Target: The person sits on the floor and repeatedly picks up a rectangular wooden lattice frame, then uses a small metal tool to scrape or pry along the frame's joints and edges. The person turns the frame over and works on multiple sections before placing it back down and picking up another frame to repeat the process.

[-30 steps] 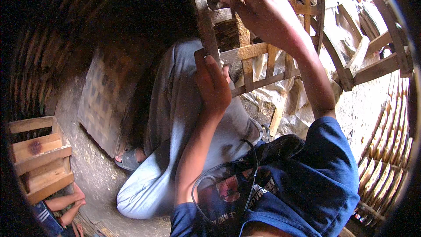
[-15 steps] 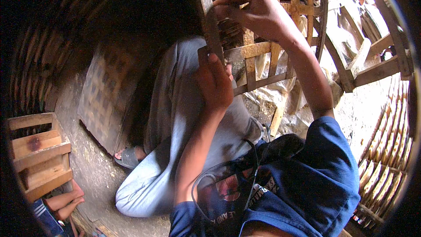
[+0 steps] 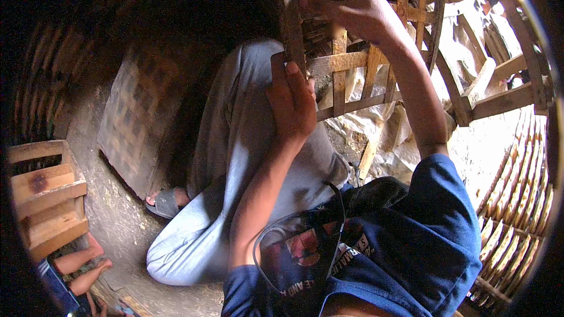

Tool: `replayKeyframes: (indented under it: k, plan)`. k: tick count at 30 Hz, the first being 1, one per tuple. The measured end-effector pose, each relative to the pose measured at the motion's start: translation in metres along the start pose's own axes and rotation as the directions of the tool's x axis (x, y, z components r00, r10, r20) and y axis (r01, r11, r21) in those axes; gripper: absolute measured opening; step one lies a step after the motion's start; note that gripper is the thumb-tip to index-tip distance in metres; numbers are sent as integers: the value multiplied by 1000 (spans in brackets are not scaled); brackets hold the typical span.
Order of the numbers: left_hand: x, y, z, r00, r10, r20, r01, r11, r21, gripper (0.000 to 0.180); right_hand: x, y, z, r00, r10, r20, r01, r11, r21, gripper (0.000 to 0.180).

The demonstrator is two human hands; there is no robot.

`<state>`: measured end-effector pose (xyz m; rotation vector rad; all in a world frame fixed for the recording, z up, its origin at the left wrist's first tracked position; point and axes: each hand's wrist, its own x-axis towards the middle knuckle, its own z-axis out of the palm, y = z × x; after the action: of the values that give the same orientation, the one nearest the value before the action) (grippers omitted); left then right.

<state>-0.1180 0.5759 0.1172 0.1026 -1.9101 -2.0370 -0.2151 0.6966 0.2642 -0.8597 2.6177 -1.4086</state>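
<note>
The left hand (image 3: pixel 292 103) grips a bamboo slat (image 3: pixel 291 17) of the woven lattice frame (image 3: pixel 376 58); the right hand (image 3: pixel 346 3) pinches the same slat higher up.

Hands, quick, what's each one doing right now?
Left hand: closed on the lattice, gripping an upright slat.
Right hand: closed, pinching the same slat higher up.

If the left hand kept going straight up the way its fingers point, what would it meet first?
The left hand already touches the woven bamboo lattice; its upright strip runs on above the fingertips, towards the right hand, though depth is unclear.
</note>
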Motion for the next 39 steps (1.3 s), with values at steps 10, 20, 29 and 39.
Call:
replayKeyframes:
  k: [10, 20, 29, 39]
  plan:
    - [1, 0, -4, 996, 91, -10, -88, 983, 163, 38, 1, 14, 26, 871, -281, -403, 340, 937, 82, 16]
    - [2, -3, 1, 984, 180, -6, -174, 959, 223, 34, -42, 40, 35, 878, -375, -296, 232, 876, -423, 16]
    - [9, -8, -5, 981, 192, 36, -195, 974, 117, 40, -13, 73, 36, 423, -899, -112, 553, 354, -754, 28]
    - [6, -11, -2, 987, 160, -33, -158, 986, 46, 43, -17, 71, 31, 474, -880, -19, 661, 370, -653, 36]
